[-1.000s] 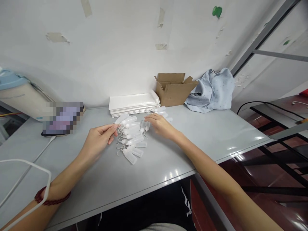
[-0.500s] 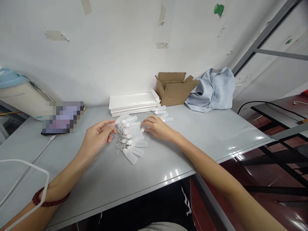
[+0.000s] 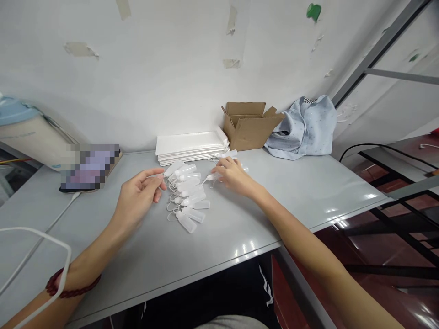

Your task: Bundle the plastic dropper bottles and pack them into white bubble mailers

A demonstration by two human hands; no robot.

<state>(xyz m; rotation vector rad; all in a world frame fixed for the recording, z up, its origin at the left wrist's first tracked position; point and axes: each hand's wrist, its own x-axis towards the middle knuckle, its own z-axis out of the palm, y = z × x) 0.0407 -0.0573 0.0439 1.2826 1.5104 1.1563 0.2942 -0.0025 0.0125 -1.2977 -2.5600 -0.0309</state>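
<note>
Several small white plastic bottles [image 3: 188, 194] with thin loops lie in a row on the grey table [image 3: 212, 246]. My left hand [image 3: 139, 194] hovers just left of the row, its fingers loosely apart and holding nothing. My right hand [image 3: 235, 176] is to the right of the row, closed round one small bottle [image 3: 213, 176] whose nozzle points left. A few more bottles [image 3: 229, 154] lie behind that hand, partly hidden by it.
A stack of flat white trays [image 3: 190, 146] lies at the wall, beside an open cardboard box [image 3: 248, 125] and a light blue cloth bundle [image 3: 305, 130]. A blurred phone [image 3: 89, 167] and a white cable [image 3: 41, 237] are at the left. The table edge drops off at the right.
My right hand drew back from the row to the right and now has a bottle in its grip. My left hand's pinch loosened and its fingers spread.
</note>
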